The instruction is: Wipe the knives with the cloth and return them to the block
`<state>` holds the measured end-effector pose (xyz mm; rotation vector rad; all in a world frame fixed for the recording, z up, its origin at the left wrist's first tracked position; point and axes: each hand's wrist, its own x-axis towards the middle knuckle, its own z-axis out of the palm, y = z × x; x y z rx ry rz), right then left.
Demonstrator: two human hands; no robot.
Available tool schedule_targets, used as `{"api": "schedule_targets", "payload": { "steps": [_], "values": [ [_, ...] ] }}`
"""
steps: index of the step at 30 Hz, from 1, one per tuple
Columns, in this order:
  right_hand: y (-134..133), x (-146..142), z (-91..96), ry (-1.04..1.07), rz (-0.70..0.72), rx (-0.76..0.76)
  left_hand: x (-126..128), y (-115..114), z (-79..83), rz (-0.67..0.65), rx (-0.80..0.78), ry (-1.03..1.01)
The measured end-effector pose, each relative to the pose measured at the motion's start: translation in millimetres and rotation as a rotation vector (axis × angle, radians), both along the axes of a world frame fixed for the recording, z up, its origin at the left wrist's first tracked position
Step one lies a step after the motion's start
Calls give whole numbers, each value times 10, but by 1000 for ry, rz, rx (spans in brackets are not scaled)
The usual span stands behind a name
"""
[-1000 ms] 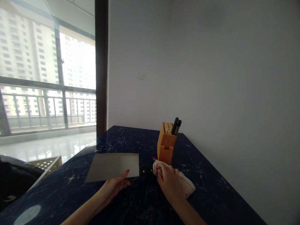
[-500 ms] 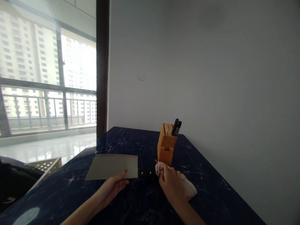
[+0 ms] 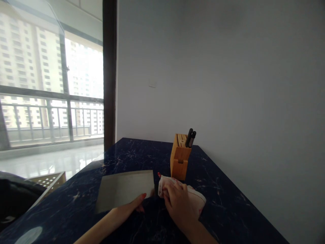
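Observation:
A wide-bladed cleaver is held flat over the dark blue marbled table. My left hand pinches the near edge of its blade, thumb on top and fingers underneath. A pale cloth with red marks is bunched in my right hand, fingers curled into it. The cloth sits at the handle end of the cleaver and hides most of the dark handle. Just behind the cloth, a wooden knife block stands upright, with black-handled tools in its slots.
A grey wall runs behind and along the right of the table. To the left are a large window, a pale perforated crate and a dark item beside it. A switch plate is on the wall.
The cloth and my right hand have slid left along the handle towards the blade. The cleaver has shifted slightly right and nearer to me, its blade now tilted, and my left hand has moved with it.

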<state>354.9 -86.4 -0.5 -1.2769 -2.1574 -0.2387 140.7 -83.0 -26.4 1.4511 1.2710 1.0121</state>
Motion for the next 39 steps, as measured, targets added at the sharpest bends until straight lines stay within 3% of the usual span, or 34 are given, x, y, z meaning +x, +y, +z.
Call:
{"api": "schedule_targets", "payload": {
  "steps": [6,11,18,28,33,39],
  "values": [
    [-27,-64,-33,-16,31,11,32,-50,-1,-45,-8,-2],
    [18,-53,-34,-3,-96,-16,37,7,-15,-6,-41,-120],
    [45,49,10,56,-261,-26,-43,69,7,35,-161,-636],
    [68,93,-4,87,-438,-22,-91,92,50,41,-270,-780],
    [58,91,11,87,-442,-54,-89,89,71,55,-264,-777],
    [91,96,-39,106,-263,-34,-58,63,32,30,-223,-682]
  ]
}}
